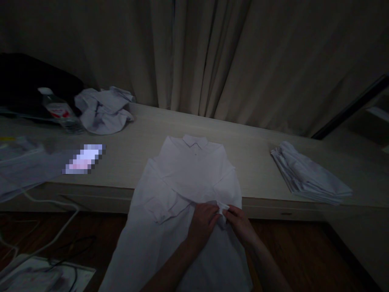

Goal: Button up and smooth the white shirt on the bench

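Observation:
A white collared shirt (196, 174) lies front up, collar away from me, with its sleeves bent inward. Beneath it a wide white cloth surface (142, 259) stretches toward me; whether this is part of the shirt or a separate cover I cannot tell. My left hand (202, 219) is closed on the edge of the cuff (223, 207) of the sleeve on the right. On the other side of that cuff, my right hand (238, 221) pinches the same fabric between thumb and fingers. The opposite sleeve (164, 207) rests loose on the left.
A pale desk (255, 162) runs across behind the shirt. On its right sits a stack of folded white clothes (306, 172). At left are a crumpled white garment (105, 109), a plastic bottle (60, 111), a pixelated phone-like screen (85, 159) and a white cable (65, 227). Curtains (194, 52) hang behind.

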`<state>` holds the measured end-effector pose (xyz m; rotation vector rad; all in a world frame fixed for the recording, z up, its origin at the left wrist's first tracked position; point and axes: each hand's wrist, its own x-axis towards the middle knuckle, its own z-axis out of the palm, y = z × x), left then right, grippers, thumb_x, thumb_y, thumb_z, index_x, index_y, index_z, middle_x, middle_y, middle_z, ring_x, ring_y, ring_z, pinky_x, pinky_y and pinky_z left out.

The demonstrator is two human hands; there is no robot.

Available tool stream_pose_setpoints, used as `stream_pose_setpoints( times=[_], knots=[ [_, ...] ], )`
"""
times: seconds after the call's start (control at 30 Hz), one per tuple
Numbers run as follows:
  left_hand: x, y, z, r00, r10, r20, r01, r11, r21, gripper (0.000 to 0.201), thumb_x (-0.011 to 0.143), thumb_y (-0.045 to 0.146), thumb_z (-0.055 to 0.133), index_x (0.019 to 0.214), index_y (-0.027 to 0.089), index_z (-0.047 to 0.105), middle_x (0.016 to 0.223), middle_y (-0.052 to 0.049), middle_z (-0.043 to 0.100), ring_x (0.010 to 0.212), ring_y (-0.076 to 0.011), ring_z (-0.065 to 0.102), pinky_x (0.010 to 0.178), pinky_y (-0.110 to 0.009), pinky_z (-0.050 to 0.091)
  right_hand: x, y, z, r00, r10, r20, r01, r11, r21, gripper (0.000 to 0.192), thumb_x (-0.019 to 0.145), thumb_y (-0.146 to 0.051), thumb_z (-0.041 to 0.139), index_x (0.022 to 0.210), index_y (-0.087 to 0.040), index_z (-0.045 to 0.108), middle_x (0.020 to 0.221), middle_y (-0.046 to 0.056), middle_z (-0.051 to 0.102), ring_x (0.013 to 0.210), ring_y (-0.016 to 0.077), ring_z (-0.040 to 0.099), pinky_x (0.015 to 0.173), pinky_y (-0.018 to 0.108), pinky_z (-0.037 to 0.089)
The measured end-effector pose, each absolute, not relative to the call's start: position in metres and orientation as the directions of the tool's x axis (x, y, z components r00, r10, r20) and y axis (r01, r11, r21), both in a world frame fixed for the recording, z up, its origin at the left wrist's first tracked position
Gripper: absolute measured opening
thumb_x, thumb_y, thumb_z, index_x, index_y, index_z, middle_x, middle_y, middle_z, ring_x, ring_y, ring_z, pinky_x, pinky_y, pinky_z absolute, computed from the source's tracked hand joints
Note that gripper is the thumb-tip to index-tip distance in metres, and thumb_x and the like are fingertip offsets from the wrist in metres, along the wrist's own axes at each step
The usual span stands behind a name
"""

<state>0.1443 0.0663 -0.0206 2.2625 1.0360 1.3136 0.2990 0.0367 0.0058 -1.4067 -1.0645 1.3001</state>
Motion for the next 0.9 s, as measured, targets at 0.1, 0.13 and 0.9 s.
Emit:
stream_pose_setpoints(
  times=[0.1, 0.13, 0.9],
  knots=[
    [0.142, 0.066, -0.02, 0.343, 0.738, 0.58, 0.436, -0.673, 0.597, 0.015, 0.086, 0.025, 0.05, 0.094, 0.019, 0.061, 0.087, -0.002, 0.07, 0.083, -0.0163, 0.062, 0.078, -0.036, 0.049, 0.3, 0.037, 0.009, 0.094, 0.978, -0.185, 0.153, -0.198, -0.968, 0.023, 0.074, -0.04, 0.062, 0.078, -0.018, 0.065, 0.067, -0.002, 0.059, 0.063, 0.0136, 0.049, 0.06, 0.026, 0.036],
    [0.141, 0.066, -0.02, 0.356, 0.742, 0.568, 0.445, -0.669, 0.595, 0.016, 0.087, 0.024, 0.048, 0.095, 0.02, 0.061, 0.087, -0.002, 0.07, 0.083, -0.0161, 0.061, 0.077, -0.035, 0.049, 0.301, 0.038, 0.01, 0.104, 0.981, -0.165, 0.201, -0.183, -0.962, 0.023, 0.074, -0.04, 0.061, 0.077, -0.018, 0.065, 0.068, -0.001, 0.061, 0.065, 0.0145, 0.051, 0.062, 0.027, 0.038],
    [0.136, 0.063, -0.019, 0.518, 0.649, 0.557, 0.415, -0.76, 0.501, 0.019, 0.087, 0.016, 0.04, 0.095, 0.018, 0.057, 0.086, -0.006, 0.065, 0.082, -0.017, 0.057, 0.075, -0.034, 0.046, 0.305, 0.045, 0.023, -0.057, 0.997, -0.046, 0.588, -0.003, -0.809, 0.017, 0.077, -0.024, 0.049, 0.082, -0.018, 0.064, 0.069, 0.0, 0.06, 0.065, 0.0142, 0.055, 0.062, 0.026, 0.042]
  ],
)
